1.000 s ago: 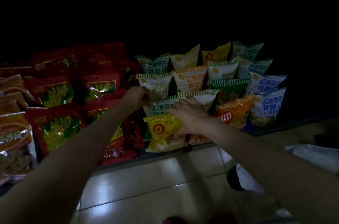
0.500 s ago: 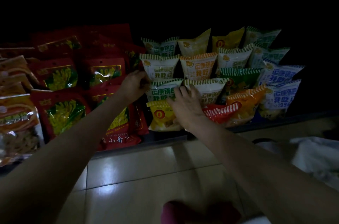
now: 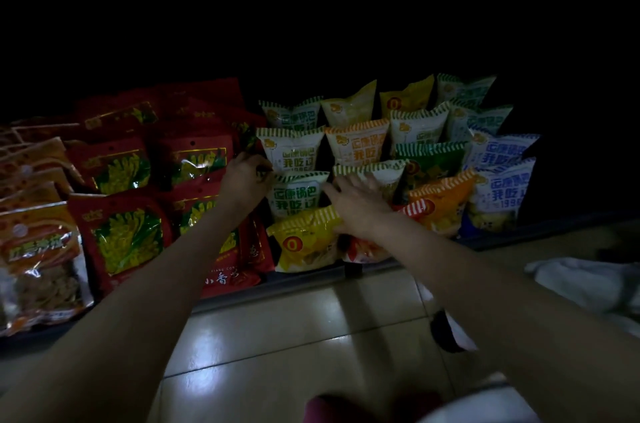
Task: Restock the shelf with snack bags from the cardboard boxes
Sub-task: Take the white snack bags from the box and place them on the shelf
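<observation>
Nearest the camera lay a pale tiled floor (image 3: 294,329), glossy under the two forearms, with a white cloth (image 3: 585,284) off to the right of the right arm. Past the tiles ran the dark front edge of the low shelf (image 3: 374,268).

The right hand (image 3: 360,204) lay flat with fingers spread and straight, pressing a green-striped white bag (image 3: 384,173) and resting over a yellow bag (image 3: 304,242) marked with a red "0". Under its wrist sat a red-striped bag (image 3: 419,207), also bearing an "0". Just right of that hand stood an orange bag (image 3: 446,204) and, beyond it, a blue-and-white bag (image 3: 498,194) reading "我吃过" and "1996".

The left hand (image 3: 246,176) was curled, pinching the top corner of a white bag (image 3: 298,194) printed "远康锅巴 我吃过". Left of this hand stood four red bags (image 3: 128,239) with green-yellow windows clearly in view, more behind in the dark; one low pack read "小香". Further left were orange bags (image 3: 38,246), their writing too blurred to read.

Behind the hands the small bags climbed in about four rows, roughly sixteen in all, fading into darkness.
</observation>
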